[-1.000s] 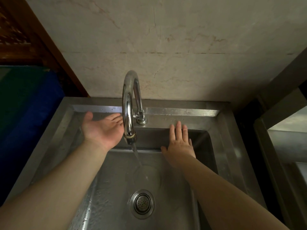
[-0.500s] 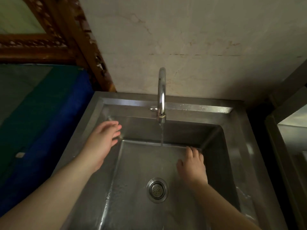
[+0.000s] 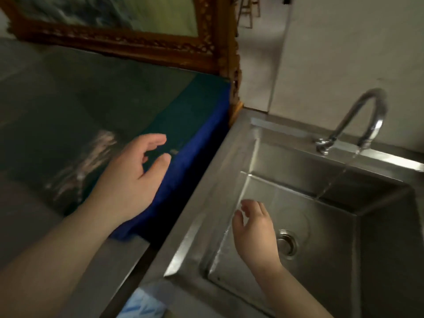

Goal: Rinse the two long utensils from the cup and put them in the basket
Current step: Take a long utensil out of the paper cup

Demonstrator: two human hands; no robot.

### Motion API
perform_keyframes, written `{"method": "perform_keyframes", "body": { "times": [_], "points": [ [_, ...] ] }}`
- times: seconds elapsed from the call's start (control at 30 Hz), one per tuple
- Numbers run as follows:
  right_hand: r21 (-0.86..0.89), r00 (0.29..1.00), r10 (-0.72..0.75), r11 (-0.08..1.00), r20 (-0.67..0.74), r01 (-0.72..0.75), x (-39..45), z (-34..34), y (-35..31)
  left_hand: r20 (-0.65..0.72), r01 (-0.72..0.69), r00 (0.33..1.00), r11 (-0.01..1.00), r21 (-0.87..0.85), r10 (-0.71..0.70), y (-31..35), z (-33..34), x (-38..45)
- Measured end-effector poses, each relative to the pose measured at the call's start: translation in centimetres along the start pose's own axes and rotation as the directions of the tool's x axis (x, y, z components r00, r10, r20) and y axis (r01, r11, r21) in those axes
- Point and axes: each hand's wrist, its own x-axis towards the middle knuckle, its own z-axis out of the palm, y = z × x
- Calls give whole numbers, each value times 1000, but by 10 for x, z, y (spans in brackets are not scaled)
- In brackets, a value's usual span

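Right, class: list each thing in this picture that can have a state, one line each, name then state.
tap: running, water streaming into the sink
sink: wet, holds no dishes
drain: unplugged
left hand: open, holding nothing, over the blue cloth
right hand: open, holding nothing, inside the sink

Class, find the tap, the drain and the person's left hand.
tap [image 3: 364, 111], head view, on the curved spout.
drain [image 3: 286, 245], head view, on its strainer.
left hand [image 3: 128, 180], head view, on its back.
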Motion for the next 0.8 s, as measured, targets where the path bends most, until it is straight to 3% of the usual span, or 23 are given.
{"method": "perform_keyframes", "body": {
  "times": [0.13,0.23,0.37,0.47,0.63,0.8],
  "points": [
    [97,990,-110,990,90,101,-32,48,-71,-135,53,990,994,95,-40,-45,-86,-46],
    [151,964,-167,979,209,137,-58,87,-115,-255,147,959,987,69,-125,-92,-138,-81],
    [183,927,-225,967,300,176,-75,132,-154,-321,274,919,957,95,-231,-158,-160,-117],
    [165,907,-258,963,333,214,-71,166,-178,-254,383,903,917,110,-346,-205,-155,-135],
    [189,883,-89,982,461,0,-35,223,-211,-33,487,873,863,137,-487,-256,-133,-141],
    [184,859,-12,978,511,-95,-20,256,-218,123,404,880,859,315,-459,-287,-114,-140]
  ]
}}
